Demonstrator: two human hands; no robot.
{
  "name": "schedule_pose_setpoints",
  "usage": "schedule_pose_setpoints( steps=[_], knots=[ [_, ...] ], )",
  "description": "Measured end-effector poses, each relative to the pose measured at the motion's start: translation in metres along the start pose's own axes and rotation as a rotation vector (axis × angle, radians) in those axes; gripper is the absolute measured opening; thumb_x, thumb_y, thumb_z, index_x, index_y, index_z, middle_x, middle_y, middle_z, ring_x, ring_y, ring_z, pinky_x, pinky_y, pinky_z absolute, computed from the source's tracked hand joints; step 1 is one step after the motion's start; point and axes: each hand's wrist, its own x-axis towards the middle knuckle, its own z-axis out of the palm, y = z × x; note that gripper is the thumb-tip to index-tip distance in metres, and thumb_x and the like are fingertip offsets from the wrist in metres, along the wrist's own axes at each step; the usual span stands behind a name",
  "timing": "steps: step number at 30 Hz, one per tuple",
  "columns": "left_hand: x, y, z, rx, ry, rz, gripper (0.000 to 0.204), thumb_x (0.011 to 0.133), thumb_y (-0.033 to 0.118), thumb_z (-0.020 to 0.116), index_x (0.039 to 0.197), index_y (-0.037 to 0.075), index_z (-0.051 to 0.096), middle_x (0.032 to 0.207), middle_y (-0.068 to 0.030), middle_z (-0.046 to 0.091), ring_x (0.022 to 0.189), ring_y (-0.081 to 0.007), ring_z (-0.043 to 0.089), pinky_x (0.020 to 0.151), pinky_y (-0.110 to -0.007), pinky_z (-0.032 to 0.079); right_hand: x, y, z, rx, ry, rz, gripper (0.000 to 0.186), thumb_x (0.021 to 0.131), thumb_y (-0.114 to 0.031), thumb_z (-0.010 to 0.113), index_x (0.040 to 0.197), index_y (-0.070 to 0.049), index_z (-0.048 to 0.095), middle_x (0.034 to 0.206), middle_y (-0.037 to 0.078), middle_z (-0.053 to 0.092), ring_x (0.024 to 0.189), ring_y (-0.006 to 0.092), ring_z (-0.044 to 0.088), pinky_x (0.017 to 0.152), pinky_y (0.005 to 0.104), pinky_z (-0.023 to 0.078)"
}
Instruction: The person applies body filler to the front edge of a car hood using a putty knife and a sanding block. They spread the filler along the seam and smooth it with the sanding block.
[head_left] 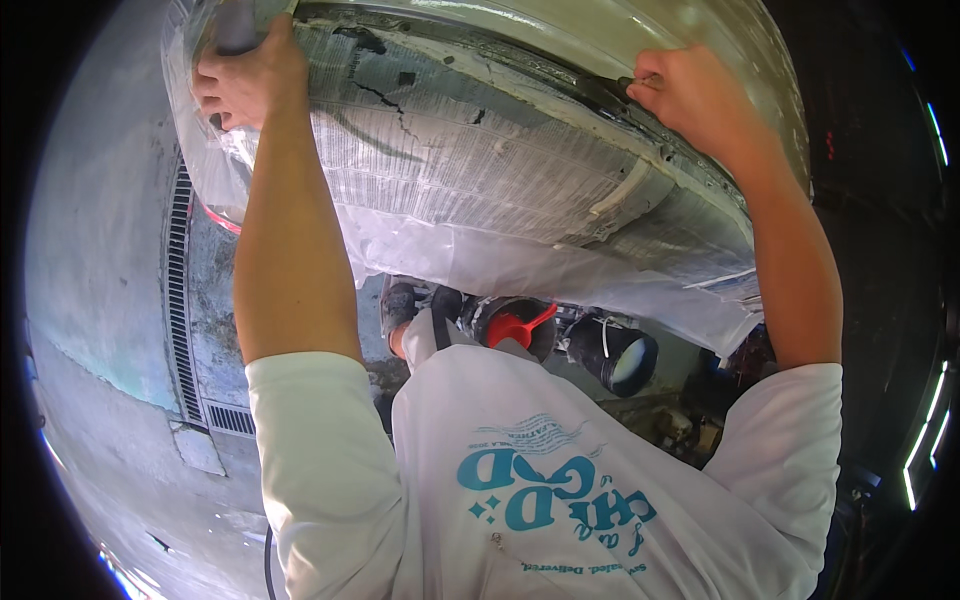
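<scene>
Concrete floor (110, 300), grey and stained, fills the left side; a long metal drain grate (180, 290) runs down it, bent by the lens. Both hands are raised against a large curved panel (470, 150), pale, cracked and covered by clear plastic sheeting (520, 265) that hangs off its lower edge. What the panel belongs to cannot be told; its top and right end are cut off by the frame.

Left hand (245, 80): fingers curled closed over the panel's left end, gripping the sheeting there. Fingertips are hidden behind the edge.

Below the panel, partly hidden by the white shirt (540, 480): a dark bucket holding a red scoop (518, 327), then a black cylindrical container (615, 355) lying on its side with a pale opening. Items further right are too dark to make out.

Right hand (690, 95): closed, pressed to the panel's upper seam, fingers pinching a small dark tool (612, 92). Only its tip shows, so its kind is unclear.

Right margin is near black with a few light streaks.
</scene>
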Motion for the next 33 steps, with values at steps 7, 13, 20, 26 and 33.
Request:
schedule_pose_setpoints(
  steps=[7,13,20,26,33],
  knots=[
    [0.008,-0.009,0.009,0.02,0.026,-0.023,0.102,0.063,0.057,0.085,0.143,0.006,0.048,0.15,-0.0179,0.041,0.142,-0.0382,0.037,0.113,-0.065,0.03,-0.01,-0.019,0.023,-0.102,0.236,-0.07,0.018,0.091,-0.021,0.077,0.089,-0.004,0.073,0.077,0.016,0.072,0.07,0.0334,0.069,0.068,0.0461,0.054],
    [0.0,-0.002,0.003,0.003,0.005,-0.016,0.104,0.063,0.059,0.085,0.143,0.004,0.047,0.15,-0.0185,0.041,0.141,-0.0393,0.036,0.114,-0.066,0.029,0.045,0.028,-0.02,0.268,-0.184,-0.091,0.017,0.091,-0.018,0.076,0.086,-0.003,0.072,0.076,0.016,0.072,0.07,0.034,0.069,0.067,0.0454,0.053],
    [0.0,0.0,0.001,0.0,-0.004,-0.023,0.108,0.063,0.058,0.086,0.147,0.003,0.045,0.153,-0.0167,0.04,0.144,-0.0407,0.034,0.115,-0.065,0.029,-0.003,-0.009,0.004,-0.112,0.105,-0.093,0.022,0.09,-0.025,0.079,0.094,-0.004,0.073,0.08,0.016,0.073,0.077,0.0347,0.072,0.07,0.05,0.055],
    [0.005,-0.01,0.011,0.022,0.008,-0.045,0.107,0.063,0.055,0.086,0.148,0.004,0.045,0.154,-0.0168,0.038,0.144,-0.0414,0.033,0.115,-0.064,0.029,0.041,0.014,-0.007,0.033,-0.077,-0.144,0.022,0.087,-0.024,0.081,0.091,-0.003,0.072,0.077,0.013,0.071,0.069,0.0271,0.067,0.066,0.0413,0.053],
    [0.002,-0.001,0.0,0.001,0.024,-0.038,0.101,0.063,0.053,0.084,0.145,0.007,0.049,0.151,-0.0168,0.039,0.144,-0.0413,0.033,0.115,-0.063,0.029,0.014,0.033,-0.005,0.259,-0.037,-0.059,0.022,0.089,-0.023,0.079,0.088,-0.001,0.073,0.075,0.014,0.069,0.067,0.0281,0.063,0.065,0.041,0.049]
  ],
)
